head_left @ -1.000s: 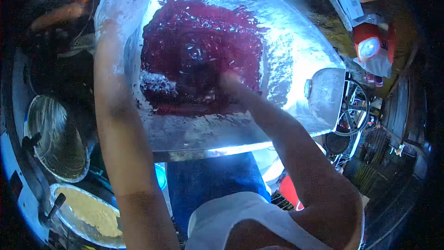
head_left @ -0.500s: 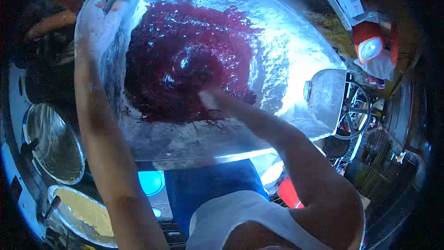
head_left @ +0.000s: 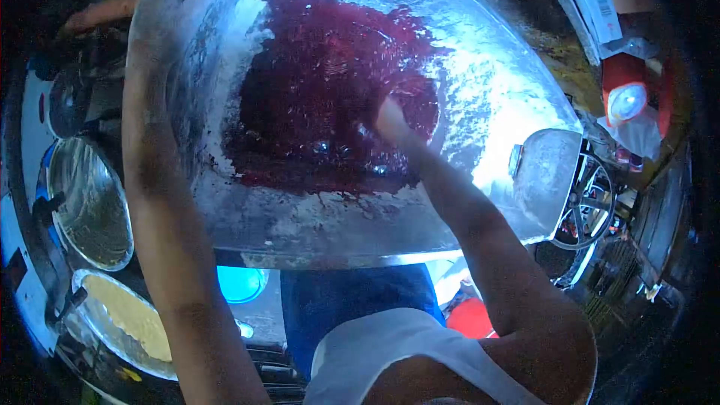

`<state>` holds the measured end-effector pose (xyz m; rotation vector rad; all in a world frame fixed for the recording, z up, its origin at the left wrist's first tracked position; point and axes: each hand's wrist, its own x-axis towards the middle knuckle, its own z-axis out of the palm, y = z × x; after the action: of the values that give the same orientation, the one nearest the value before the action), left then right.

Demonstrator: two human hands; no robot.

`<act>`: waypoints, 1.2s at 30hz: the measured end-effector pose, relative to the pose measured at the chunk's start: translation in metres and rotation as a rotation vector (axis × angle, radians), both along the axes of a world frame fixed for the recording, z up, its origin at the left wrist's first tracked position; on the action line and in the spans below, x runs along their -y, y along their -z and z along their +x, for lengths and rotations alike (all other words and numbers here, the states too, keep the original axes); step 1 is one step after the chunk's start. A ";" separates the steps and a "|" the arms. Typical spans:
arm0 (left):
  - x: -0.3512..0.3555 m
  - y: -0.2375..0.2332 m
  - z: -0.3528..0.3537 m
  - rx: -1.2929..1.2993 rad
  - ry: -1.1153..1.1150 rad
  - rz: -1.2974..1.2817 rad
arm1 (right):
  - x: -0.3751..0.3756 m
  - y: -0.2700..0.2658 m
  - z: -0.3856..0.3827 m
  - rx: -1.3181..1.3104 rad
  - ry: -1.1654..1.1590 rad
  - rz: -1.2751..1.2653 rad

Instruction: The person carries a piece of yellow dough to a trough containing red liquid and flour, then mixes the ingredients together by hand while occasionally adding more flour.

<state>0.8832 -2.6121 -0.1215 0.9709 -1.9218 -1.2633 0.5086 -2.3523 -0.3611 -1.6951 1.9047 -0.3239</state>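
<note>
A large metal trough (head_left: 517, 82) holds a dark red, wet mass (head_left: 315, 82). My left hand (head_left: 176, 7) is on the trough's upper left rim, its fingers wrapped over the edge. At the right part of the red mass is my right hand (head_left: 391, 118); its fingers are sunk in the mass or blurred, so their pose is hidden. Pale residue coats the trough's inner walls around the red mass.
At the left stand a round metal pan (head_left: 90, 202) and an oval tub of yellowish material (head_left: 127, 315). A spoked handwheel (head_left: 592, 199) is beyond the trough's right end. A blue bucket (head_left: 241, 283) and a red object (head_left: 471, 319) sit below the near edge.
My right hand has moved to the right and slightly up through the red mass. The red mass's surface has changed shape. My left hand stays on the rim while the view has shifted a little.
</note>
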 end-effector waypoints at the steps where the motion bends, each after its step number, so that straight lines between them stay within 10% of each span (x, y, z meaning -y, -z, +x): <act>1: -0.001 -0.003 -0.001 -0.015 0.017 0.016 | -0.013 0.008 0.008 0.224 -0.156 -0.152; 2: -0.004 -0.007 -0.001 -0.030 0.030 0.024 | -0.026 0.017 0.014 0.426 -0.330 -0.262; 7: 0.019 0.023 0.015 -0.082 0.068 0.040 | -0.025 0.049 -0.009 1.071 0.436 0.196; 10: 0.009 0.020 0.008 -0.040 0.013 -0.009 | 0.077 0.049 -0.058 -0.725 -0.406 -0.205; 11: 0.007 0.018 0.006 -0.025 -0.003 -0.028 | 0.115 -0.015 -0.002 -0.186 -0.134 -0.356; 13: 0.001 0.018 0.003 0.003 -0.036 -0.054 | 0.149 -0.029 0.030 -0.121 -0.017 0.078; 16: -0.005 0.014 -0.001 0.042 -0.081 -0.096 | 0.134 0.069 0.072 -0.627 -0.938 -0.128; 23: -0.017 0.006 -0.008 0.199 -0.219 -0.245 | 0.000 0.043 0.076 -0.194 -0.361 -0.031; 28: -0.018 0.007 -0.012 0.236 -0.247 -0.271 | 0.118 -0.031 0.070 -0.293 0.047 0.055; 31: -0.009 0.012 -0.011 0.222 -0.216 -0.263 | 0.186 -0.033 0.094 -0.324 -0.239 0.124; 36: 0.024 0.048 -0.004 0.083 -0.208 -0.064 | 0.093 0.062 0.160 -0.341 -0.478 0.082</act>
<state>0.8793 -2.6356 -0.1698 1.1731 -1.8566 -1.0520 0.6683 -2.4458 -0.4231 -2.1797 1.6269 0.2393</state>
